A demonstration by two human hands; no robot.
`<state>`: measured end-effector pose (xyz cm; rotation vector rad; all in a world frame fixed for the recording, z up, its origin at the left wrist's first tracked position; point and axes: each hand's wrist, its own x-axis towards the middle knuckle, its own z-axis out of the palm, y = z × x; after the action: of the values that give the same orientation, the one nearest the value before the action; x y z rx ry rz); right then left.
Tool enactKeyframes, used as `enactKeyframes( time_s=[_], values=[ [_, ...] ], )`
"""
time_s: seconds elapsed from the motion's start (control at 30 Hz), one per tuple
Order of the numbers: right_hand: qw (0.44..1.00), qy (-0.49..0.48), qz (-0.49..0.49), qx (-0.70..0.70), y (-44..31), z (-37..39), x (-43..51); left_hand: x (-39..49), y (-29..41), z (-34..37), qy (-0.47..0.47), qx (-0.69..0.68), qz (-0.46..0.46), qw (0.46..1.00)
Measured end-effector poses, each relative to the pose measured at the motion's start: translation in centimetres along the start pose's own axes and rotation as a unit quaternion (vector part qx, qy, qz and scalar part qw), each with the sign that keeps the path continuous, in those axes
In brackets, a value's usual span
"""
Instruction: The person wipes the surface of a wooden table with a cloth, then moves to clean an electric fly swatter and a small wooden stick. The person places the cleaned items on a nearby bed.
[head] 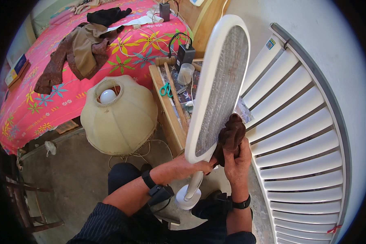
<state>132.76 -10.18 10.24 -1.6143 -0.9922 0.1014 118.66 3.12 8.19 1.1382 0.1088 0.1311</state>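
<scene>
A white electric heater [198,134] with a long oval head, a metal mesh front and a round base stands tilted before me. My left hand [198,166] grips its neck just under the head. In my right hand [238,161] is a bunched dark brown cloth [231,134], pressed against the right edge of the heater's head. The heater's round white base [188,197] shows low between my legs. Part of my left hand's fingers is hidden behind the neck and the cloth.
A cream lampshade [119,122] with a bulb stands left of a wooden cabinet [167,122] bearing green-handled scissors [165,90], a plastic cup [186,74] and a black adapter [184,55]. Clothes [85,52] lie on the bed. A white radiator [302,167] lines the right wall.
</scene>
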Motion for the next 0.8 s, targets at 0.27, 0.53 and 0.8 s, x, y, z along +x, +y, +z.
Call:
enactKeyframes(
  time_s=[0.27, 0.53, 0.8],
  values=[
    [0.988, -0.081, -0.113, -0.066, -2.0, 0.1, 0.4, -0.7, -1.1, -2.8, -0.007, 0.319, 0.152, 0.936],
    [0.993, -0.058, -0.076, -0.064, -2.9, 0.1, 0.9, 0.4, -1.8, -2.9, -0.043, 0.245, 0.137, 0.959],
    [0.99, 0.022, -0.109, -0.084, -2.3, -0.4, 1.4, 0.0, -0.6, -0.6, -0.055, 0.193, -0.102, 0.974]
  ],
)
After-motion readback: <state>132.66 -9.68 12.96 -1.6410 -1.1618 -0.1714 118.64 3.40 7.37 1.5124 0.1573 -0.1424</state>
